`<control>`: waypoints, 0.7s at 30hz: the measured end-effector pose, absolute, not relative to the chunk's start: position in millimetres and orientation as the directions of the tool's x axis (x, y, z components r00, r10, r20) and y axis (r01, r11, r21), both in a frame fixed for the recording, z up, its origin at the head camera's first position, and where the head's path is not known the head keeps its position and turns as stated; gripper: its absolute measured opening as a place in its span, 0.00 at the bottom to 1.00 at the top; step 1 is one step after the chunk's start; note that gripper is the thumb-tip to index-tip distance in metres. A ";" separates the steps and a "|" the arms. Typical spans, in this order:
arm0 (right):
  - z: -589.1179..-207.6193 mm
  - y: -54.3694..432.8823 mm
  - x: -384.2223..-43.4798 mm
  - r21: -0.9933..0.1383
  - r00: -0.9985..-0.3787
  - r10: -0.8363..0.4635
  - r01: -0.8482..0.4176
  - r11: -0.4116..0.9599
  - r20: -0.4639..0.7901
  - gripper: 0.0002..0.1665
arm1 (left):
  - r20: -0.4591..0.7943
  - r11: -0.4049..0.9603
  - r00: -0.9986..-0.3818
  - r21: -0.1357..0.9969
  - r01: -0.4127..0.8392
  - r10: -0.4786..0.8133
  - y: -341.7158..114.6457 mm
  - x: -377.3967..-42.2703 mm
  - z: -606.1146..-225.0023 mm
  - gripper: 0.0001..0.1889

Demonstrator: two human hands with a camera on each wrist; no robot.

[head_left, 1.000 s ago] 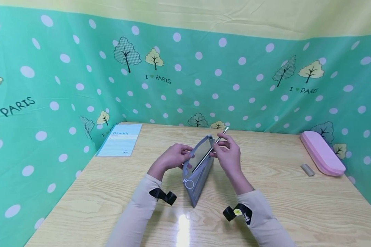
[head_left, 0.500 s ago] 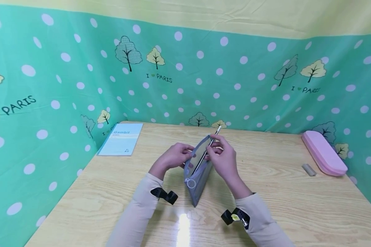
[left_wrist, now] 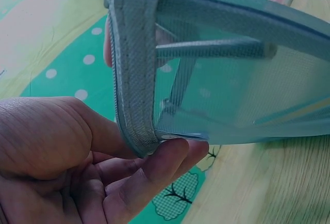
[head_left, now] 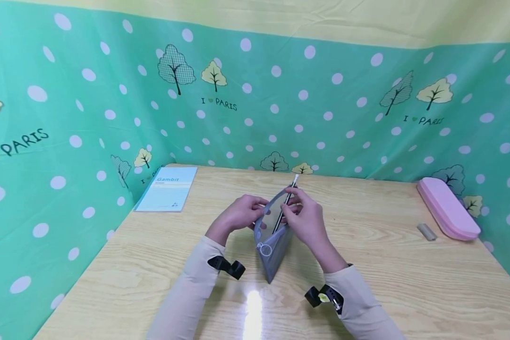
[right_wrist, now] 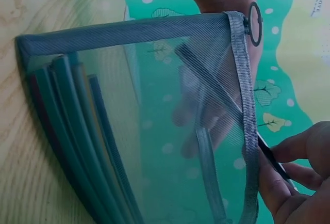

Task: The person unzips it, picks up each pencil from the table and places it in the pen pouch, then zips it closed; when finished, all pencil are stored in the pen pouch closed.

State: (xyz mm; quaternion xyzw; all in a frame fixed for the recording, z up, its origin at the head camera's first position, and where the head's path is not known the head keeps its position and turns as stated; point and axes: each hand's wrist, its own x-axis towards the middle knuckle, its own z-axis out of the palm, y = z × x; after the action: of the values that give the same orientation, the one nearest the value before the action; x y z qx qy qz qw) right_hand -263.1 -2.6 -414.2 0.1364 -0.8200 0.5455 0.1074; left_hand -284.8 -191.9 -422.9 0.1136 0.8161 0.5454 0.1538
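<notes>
A grey see-through mesh zip pouch (head_left: 278, 250) stands on edge on the table, its mouth spread wide. My left hand (head_left: 243, 213) pinches one side of the mouth; in the left wrist view its thumb and fingers grip the zip band (left_wrist: 136, 69). On the other side my right hand (head_left: 309, 218) holds a slim dark pencil (head_left: 295, 179) with a pale top end. The pencil slants down through the mouth, and its lower part (right_wrist: 206, 77) shows through the mesh. Several long slim sticks (right_wrist: 72, 115), like pens or pencils, lie along the pouch's bottom.
A pale blue notebook (head_left: 166, 190) marked Gambit lies at the back left of the wooden table (head_left: 131, 278). At the right are a pink pencil case (head_left: 448, 208) and a small grey block (head_left: 427, 232). A patterned green cloth (head_left: 323, 104) hangs behind.
The pencil has swung more upright and sits a little deeper in the pouch. My right hand has shifted slightly left with it, while my left hand keeps its grip.
</notes>
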 end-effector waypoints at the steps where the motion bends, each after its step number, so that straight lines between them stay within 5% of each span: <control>1: -413.2 -1.1 -263.8 -0.864 -0.943 -0.113 -0.332 0.379 0.312 0.24 | -0.127 0.378 -0.927 0.926 0.017 0.353 -191.8 -285.0 -422.7 0.20; 21: -409.2 9.1 -269.3 -0.761 -0.960 -0.214 -0.274 0.588 0.180 0.21 | -0.134 0.391 -0.928 0.920 0.013 0.346 -192.4 -284.8 -421.4 0.20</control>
State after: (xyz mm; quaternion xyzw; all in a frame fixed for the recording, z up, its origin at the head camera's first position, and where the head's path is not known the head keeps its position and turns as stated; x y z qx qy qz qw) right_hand -269.3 9.1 -409.2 0.1371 -0.8903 0.4329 0.0344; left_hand -284.8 -192.4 -421.4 0.1095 0.8195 0.5409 0.1541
